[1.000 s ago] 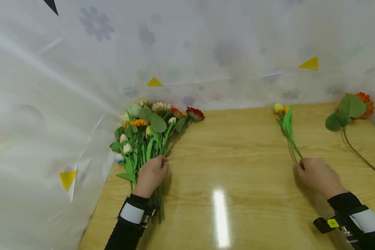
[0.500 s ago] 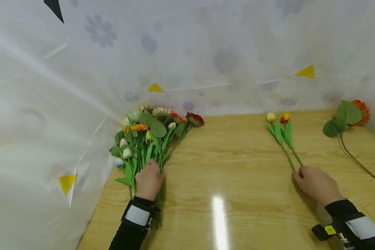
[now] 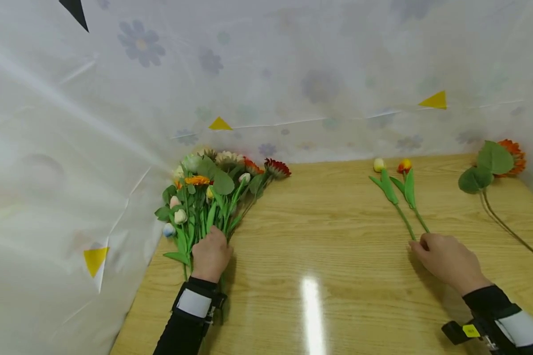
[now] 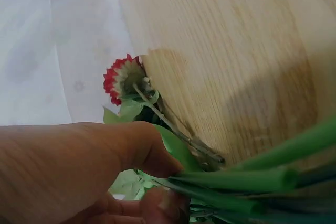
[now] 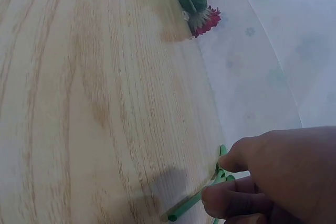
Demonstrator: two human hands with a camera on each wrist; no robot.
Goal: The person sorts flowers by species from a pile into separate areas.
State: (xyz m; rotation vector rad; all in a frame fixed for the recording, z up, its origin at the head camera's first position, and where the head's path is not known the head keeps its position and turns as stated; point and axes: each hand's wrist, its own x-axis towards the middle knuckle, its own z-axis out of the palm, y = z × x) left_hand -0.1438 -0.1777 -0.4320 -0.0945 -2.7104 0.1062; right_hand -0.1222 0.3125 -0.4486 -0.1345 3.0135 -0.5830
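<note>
At the left of the head view, my left hand (image 3: 210, 254) grips the green stems of a bunch of mixed flowers (image 3: 204, 197). Its thumb and fingers close round the stems (image 4: 236, 179) in the left wrist view. On the right, my right hand (image 3: 446, 259) is low on the table at the stems of two tulips, a pale yellow tulip (image 3: 379, 164) and a red-yellow tulip (image 3: 404, 166). The tulips lie spread apart, heads toward the wall. Green stem pieces (image 5: 223, 173) show between thumb and fingers in the right wrist view; the hand hides much of them.
An orange flower (image 3: 515, 158) with broad leaves and a long brown stem lies at the right of the wooden table (image 3: 328, 222). A dark red flower (image 3: 277, 168) juts from the bunch. Behind is a pale flower-print sheet (image 3: 266, 64) with yellow triangles.
The two tulips, close together a second ago, have come apart, the yellow one shifting left. My left hand has moved slightly down and left along the bunch. The view tilted a little.
</note>
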